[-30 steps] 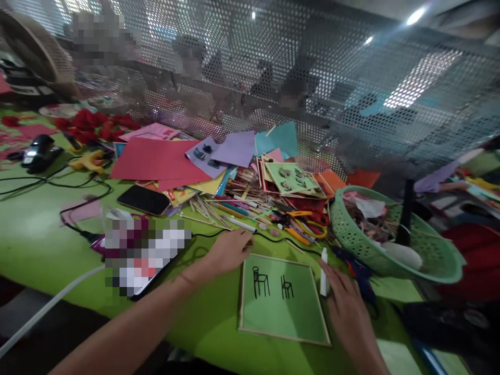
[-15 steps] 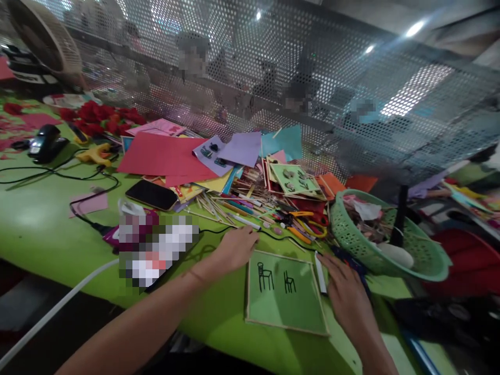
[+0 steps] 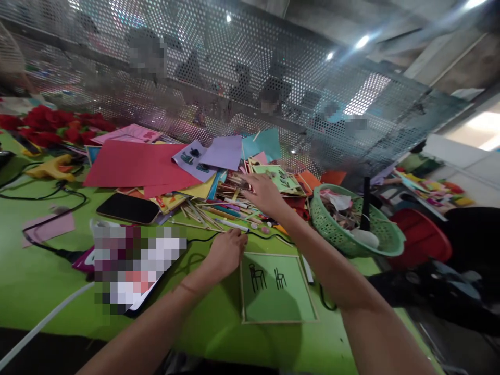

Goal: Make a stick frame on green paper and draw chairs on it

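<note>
A green card (image 3: 277, 302) edged with thin sticks and bearing two black chair drawings lies flat near the table's front edge. Beside its upper left corner rests my left hand (image 3: 227, 252), its fingers curled downward; whether they hold anything is hidden. My right hand (image 3: 262, 194) reaches over the heap of sticks and pens, fingers spread, with nothing visibly gripped. Just beyond it is a light green card with small raised decorations (image 3: 279, 178). A white strip (image 3: 308, 269) lies at the framed card's right side, partly behind my right forearm.
A green basket (image 3: 392, 247) of scraps stands at the right. To the left are a black phone (image 3: 128, 208), a lit phone (image 3: 156, 271), a glue gun (image 3: 54, 169) and cables. Red paper (image 3: 133, 164) and a perforated metal screen (image 3: 219, 78) stretch behind.
My right hand has moved from the framed card's right side up and left to the stick pile. My left hand stays by the card. The view has shifted right.
</note>
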The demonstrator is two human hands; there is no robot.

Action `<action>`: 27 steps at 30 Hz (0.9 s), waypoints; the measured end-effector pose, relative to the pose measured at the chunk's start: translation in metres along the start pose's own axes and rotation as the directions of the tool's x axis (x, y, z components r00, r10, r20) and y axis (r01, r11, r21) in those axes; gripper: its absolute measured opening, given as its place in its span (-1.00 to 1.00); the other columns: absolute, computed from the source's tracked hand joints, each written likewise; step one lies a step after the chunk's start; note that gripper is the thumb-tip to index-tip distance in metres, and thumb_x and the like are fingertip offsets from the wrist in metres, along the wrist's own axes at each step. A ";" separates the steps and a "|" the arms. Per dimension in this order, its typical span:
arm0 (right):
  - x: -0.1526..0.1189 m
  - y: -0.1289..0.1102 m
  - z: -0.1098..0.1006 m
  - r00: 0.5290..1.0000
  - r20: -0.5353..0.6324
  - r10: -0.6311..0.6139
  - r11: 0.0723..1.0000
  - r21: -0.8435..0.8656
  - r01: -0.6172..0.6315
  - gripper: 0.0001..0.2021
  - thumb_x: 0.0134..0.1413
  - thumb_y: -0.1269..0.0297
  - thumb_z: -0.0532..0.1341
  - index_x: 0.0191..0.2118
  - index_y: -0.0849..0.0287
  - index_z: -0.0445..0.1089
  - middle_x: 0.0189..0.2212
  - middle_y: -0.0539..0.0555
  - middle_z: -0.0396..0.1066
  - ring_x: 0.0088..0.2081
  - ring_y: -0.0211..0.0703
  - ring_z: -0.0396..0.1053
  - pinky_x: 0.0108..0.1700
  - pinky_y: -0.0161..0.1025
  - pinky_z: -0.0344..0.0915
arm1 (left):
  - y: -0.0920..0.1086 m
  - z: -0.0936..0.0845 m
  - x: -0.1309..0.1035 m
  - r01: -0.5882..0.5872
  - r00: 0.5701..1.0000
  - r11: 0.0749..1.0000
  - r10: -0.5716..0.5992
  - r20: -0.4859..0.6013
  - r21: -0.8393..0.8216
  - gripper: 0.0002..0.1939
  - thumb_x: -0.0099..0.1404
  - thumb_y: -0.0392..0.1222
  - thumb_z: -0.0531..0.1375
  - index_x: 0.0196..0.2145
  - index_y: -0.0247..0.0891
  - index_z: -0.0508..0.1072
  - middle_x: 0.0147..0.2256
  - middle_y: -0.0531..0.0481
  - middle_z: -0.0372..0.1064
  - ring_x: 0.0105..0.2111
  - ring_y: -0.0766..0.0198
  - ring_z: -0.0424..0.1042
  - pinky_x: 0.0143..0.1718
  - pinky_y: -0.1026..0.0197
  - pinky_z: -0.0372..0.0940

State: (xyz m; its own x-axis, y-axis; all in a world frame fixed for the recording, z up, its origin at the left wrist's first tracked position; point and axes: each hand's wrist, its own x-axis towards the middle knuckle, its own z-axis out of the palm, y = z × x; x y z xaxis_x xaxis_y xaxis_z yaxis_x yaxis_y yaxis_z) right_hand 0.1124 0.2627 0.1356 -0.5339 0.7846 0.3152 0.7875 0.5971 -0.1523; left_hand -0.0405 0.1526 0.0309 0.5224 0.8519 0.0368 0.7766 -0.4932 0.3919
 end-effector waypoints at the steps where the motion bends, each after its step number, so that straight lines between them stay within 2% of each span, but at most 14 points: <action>1: 0.019 -0.002 0.008 1.000 0.013 0.020 0.999 -0.033 -0.019 -0.52 0.39 0.31 0.19 0.35 0.23 0.38 0.34 0.28 0.42 0.35 0.21 0.30 0.42 0.15 0.17 | 0.001 -0.001 0.000 0.003 1.000 1.000 -0.003 0.006 0.002 -0.77 0.46 -0.31 0.08 -0.06 -0.24 0.52 -0.05 -0.22 0.52 -0.02 0.01 0.50 0.03 -0.03 0.37; 3: 0.051 -0.005 0.024 0.998 0.045 0.052 0.993 -0.104 -0.047 -0.48 0.40 0.33 0.17 0.40 0.33 0.31 0.35 0.31 0.40 0.35 0.21 0.26 0.42 0.10 0.14 | 0.002 -0.003 0.001 0.009 1.000 1.000 -0.009 0.015 0.009 -0.78 0.45 -0.30 0.10 -0.05 -0.24 0.52 -0.04 -0.22 0.51 0.01 -0.02 0.50 0.02 -0.03 0.37; 6: 0.085 -0.007 0.043 0.996 0.016 0.092 0.981 -0.173 -0.088 -0.47 0.40 0.41 0.11 0.41 0.41 0.27 0.36 0.36 0.37 0.32 0.25 0.25 0.36 0.12 0.15 | 0.003 -0.005 0.002 0.018 1.000 1.000 -0.019 0.014 0.020 -0.76 0.47 -0.26 0.11 0.00 -0.23 0.52 0.01 -0.22 0.49 0.08 -0.04 0.47 0.06 -0.03 0.36; 9: 0.104 -0.005 0.054 0.992 -0.011 0.122 0.972 -0.203 -0.122 -0.50 0.42 0.45 0.06 0.39 0.43 0.27 0.28 0.42 0.43 0.27 0.27 0.28 0.28 0.16 0.18 | 0.004 -0.007 0.003 0.033 0.999 0.999 -0.033 0.010 0.033 -0.74 0.49 -0.23 0.10 0.02 -0.23 0.52 0.04 -0.23 0.48 0.11 -0.06 0.46 0.09 -0.05 0.36; 11: 0.111 -0.002 0.057 0.992 -0.006 0.129 0.967 -0.221 -0.127 -0.56 0.43 0.47 0.04 0.31 0.44 0.36 0.19 0.44 0.51 0.22 0.25 0.32 0.25 0.18 0.18 | 0.006 -0.008 0.003 0.035 0.999 0.999 -0.035 0.010 0.040 -0.74 0.49 -0.23 0.10 0.02 -0.22 0.52 0.04 -0.22 0.48 0.11 -0.06 0.45 0.10 -0.06 0.35; 14: 0.116 0.001 0.056 0.993 0.014 0.120 0.965 -0.238 -0.113 -0.63 0.45 0.50 0.01 0.12 0.44 0.51 0.07 0.43 0.59 0.18 0.21 0.39 0.25 0.15 0.17 | 0.007 -0.010 0.003 0.030 0.999 0.999 -0.030 0.010 0.045 -0.76 0.48 -0.24 0.12 0.00 -0.21 0.53 0.03 -0.22 0.48 0.11 -0.07 0.44 0.11 -0.07 0.34; 16: 0.119 0.002 0.052 0.993 0.012 0.115 0.964 -0.241 -0.109 -0.64 0.46 0.50 0.00 0.07 0.43 0.54 0.07 0.41 0.60 0.17 0.16 0.41 0.26 0.11 0.17 | 0.007 -0.010 0.004 0.028 1.000 0.998 -0.028 0.008 0.047 -0.77 0.48 -0.25 0.11 -0.01 -0.22 0.53 0.03 -0.23 0.48 0.10 -0.09 0.44 0.10 -0.09 0.34; 22: 0.129 0.013 0.042 0.975 -0.065 0.211 0.954 -0.205 -0.220 -0.60 0.54 0.40 -0.04 0.12 0.33 0.53 0.04 0.35 0.62 0.06 0.09 0.51 0.14 0.00 0.29 | 0.007 -0.010 0.004 0.027 1.000 0.998 -0.028 0.003 0.048 -0.74 0.50 -0.24 0.10 0.02 -0.24 0.54 0.06 -0.22 0.48 0.12 -0.09 0.44 0.12 -0.11 0.32; 27: 0.138 0.027 0.032 0.915 -0.173 0.365 0.923 -0.065 -0.380 -0.55 0.58 0.24 -0.08 0.14 0.26 0.53 0.00 0.30 0.63 0.03 0.13 0.54 0.05 -0.07 0.36 | 0.008 -0.009 0.003 0.044 0.999 0.998 -0.044 -0.002 0.046 -0.76 0.49 -0.23 0.14 0.03 -0.20 0.53 0.07 -0.16 0.49 0.15 -0.03 0.44 0.14 -0.05 0.32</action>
State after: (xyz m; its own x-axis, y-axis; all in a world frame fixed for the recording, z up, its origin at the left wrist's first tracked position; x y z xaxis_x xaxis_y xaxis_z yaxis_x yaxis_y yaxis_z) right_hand 0.0503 0.3921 0.1449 -0.1477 0.9066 0.3952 0.9495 0.2418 -0.2000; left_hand -0.0355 0.1528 0.0426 0.4869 0.8732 0.0212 0.8145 -0.4626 0.3500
